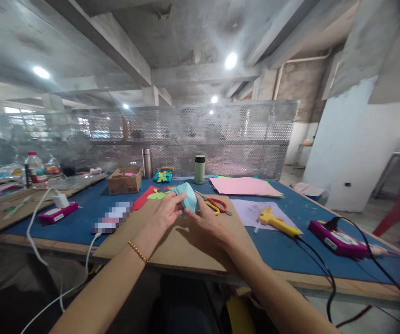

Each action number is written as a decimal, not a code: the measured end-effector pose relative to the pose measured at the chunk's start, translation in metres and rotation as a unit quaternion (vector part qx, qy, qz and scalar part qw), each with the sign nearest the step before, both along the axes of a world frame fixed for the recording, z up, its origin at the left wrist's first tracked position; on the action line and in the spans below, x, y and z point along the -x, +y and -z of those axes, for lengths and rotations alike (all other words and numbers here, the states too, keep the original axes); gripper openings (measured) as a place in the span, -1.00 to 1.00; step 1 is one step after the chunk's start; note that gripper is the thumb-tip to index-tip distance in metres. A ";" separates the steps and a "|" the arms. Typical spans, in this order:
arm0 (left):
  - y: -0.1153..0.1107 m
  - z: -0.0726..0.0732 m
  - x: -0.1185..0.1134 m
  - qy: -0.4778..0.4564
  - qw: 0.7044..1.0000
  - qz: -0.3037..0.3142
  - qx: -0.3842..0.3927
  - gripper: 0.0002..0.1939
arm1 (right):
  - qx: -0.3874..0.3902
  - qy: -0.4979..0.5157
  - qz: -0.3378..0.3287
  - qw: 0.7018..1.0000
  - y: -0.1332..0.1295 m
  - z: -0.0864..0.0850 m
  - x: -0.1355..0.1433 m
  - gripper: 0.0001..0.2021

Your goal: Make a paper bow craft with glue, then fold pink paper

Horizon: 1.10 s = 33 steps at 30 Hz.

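Nearest the camera: two bare forearms (114,278), reaching in over the near edge of the surface (272,250). Gold bead bracelet (137,252) on the left wrist.

Left hand (169,208) pinches a light-blue paper piece (188,197) at its left side. Right hand (205,220) grips the same piece at its lower right; some fingers hidden behind it. Paper is raised, tilted, above a brown board (200,253) lying along the middle of the surface's near edge.

Just beyond the right hand: scissors (222,202), red and yellow handles showing, bunched at the board's far right corner; number of pairs unclear. By the board's far left corner: red paper (143,198), green leaf cutout (156,195) beside it.

Right of the board: lilac sheet (243,211), yellow glue gun (278,223) lying partly on it, nozzle toward the board. Magenta power strip (340,239) near the surface's right edge, black plug in it.

Left of the board: second magenta strip (55,215) with white charger (60,200).

Toward the far edge, left to right: cardboard box (123,182), steel flask (147,164), green tumbler (200,169), pink sheets (243,186). Mesh partition (186,125) stands behind.
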<state>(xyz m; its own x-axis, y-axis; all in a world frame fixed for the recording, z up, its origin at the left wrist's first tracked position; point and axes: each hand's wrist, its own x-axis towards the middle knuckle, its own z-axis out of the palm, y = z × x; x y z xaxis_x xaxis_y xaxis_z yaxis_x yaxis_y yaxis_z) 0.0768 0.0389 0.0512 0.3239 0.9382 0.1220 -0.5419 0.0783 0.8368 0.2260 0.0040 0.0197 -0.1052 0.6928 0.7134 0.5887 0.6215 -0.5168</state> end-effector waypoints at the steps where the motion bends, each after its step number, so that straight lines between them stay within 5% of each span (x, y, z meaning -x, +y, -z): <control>1: 0.000 0.001 0.000 -0.005 1.000 0.003 0.007 -0.77 | -0.001 -0.011 -0.007 1.000 0.001 0.000 0.000 -0.51; 6: -0.002 -0.004 -0.001 -0.034 0.999 0.014 0.025 -0.85 | -0.033 -0.083 -0.020 0.996 0.006 0.004 -0.004 -0.55; 14: 0.001 -0.001 0.001 -0.094 0.990 -0.008 0.104 -0.88 | -0.103 -0.130 0.034 0.986 0.007 0.012 -0.012 -0.33; 33: 0.001 0.012 0.006 -0.177 0.979 0.028 0.093 -0.82 | -0.150 -0.203 0.036 0.967 -0.008 -0.002 -0.008 -0.26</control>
<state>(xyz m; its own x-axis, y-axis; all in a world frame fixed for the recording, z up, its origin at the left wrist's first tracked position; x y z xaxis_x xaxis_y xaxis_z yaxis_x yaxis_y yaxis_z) 0.0711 0.0402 0.0397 0.3445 0.9366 0.0645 -0.7855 0.2499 0.5662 0.2335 -0.0036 0.0214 -0.3778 0.4776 0.7932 0.7520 0.6581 -0.0381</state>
